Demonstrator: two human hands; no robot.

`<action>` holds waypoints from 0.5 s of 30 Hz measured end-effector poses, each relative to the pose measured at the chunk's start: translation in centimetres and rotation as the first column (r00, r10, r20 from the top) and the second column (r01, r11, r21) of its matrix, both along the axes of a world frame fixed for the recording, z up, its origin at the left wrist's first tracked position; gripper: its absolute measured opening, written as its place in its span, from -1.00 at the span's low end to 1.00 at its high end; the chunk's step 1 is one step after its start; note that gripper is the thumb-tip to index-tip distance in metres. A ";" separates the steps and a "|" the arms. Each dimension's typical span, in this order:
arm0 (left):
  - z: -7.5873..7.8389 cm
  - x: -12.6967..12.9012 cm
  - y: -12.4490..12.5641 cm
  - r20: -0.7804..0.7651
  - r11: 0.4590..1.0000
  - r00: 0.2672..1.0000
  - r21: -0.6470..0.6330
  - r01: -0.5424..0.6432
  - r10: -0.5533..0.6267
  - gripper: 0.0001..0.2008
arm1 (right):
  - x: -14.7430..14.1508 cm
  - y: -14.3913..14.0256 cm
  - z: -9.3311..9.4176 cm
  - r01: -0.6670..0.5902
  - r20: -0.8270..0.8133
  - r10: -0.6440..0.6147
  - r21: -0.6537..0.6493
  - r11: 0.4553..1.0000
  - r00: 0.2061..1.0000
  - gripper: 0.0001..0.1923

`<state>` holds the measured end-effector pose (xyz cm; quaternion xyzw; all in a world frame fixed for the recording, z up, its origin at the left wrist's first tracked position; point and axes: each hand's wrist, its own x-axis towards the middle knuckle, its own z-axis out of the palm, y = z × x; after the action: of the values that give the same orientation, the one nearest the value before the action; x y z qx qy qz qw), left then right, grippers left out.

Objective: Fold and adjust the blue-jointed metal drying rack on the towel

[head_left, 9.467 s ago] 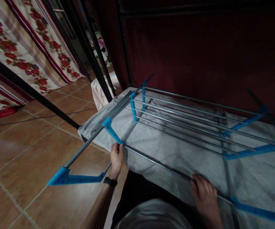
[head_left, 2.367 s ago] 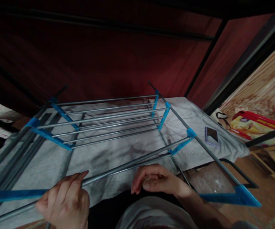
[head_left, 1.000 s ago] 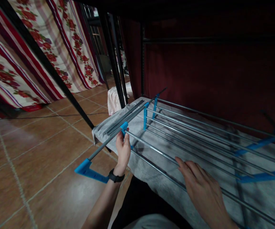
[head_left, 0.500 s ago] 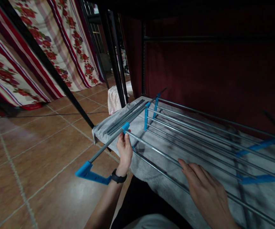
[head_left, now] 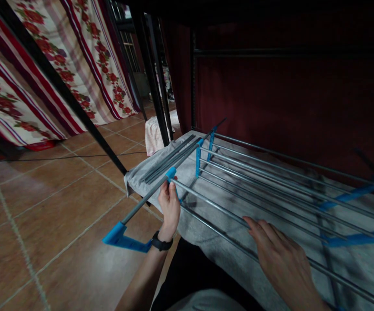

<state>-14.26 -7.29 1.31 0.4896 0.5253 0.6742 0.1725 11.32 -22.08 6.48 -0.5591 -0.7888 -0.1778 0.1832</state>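
Observation:
A partly assembled rack of metal tubes and blue plastic brackets lies across the grey-covered surface. My left hand (head_left: pixel 169 207) pinches one metal tube (head_left: pixel 206 198) near its end, just under a blue plastic connector (head_left: pixel 171 173). The same tube passes under the fingers of my right hand (head_left: pixel 279 255), which curl round it further along; my right thumb is mostly hidden. A long grey rod (head_left: pixel 144 201) runs through the connector, with a blue end bracket (head_left: pixel 125 239) at its near left end. Further back, a blue slotted bracket (head_left: pixel 198 160) joins several parallel tubes.
Several loose grey rods (head_left: pixel 166 160) rest on the grey cloth (head_left: pixel 135 176) behind my left hand. A black metal post (head_left: pixel 67 97) slants down on the left. Beyond it are the tiled floor (head_left: pixel 60 207) and a floral curtain (head_left: pixel 86 65). A dark red cloth (head_left: pixel 271 99) hangs behind the rack.
Almost nothing differs. Both hands keep their places on the tube, and the view has shifted very slightly.

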 end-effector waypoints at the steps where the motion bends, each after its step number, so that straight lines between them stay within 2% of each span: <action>1: 0.0 0.0 0.0 -0.007 1.000 1.000 0.001 -0.003 0.003 -0.63 | 0.0 0.0 0.0 -0.002 0.001 0.002 0.003 1.000 1.000 -0.68; 10: -0.2 0.0 0.0 -0.026 0.997 0.998 -0.048 -0.056 0.054 -0.56 | 0.2 0.0 0.0 -0.010 0.001 0.010 -0.009 1.000 1.000 -0.68; 15: -0.5 0.2 0.5 0.007 0.996 0.996 -0.026 -0.089 0.089 -0.58 | -0.3 -0.2 0.2 -0.004 -0.008 0.004 0.016 1.000 1.000 -0.67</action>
<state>-14.04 -6.74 0.81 0.4606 0.5545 0.6765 0.1508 11.05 -22.28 6.65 -0.5568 -0.7877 -0.1815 0.1912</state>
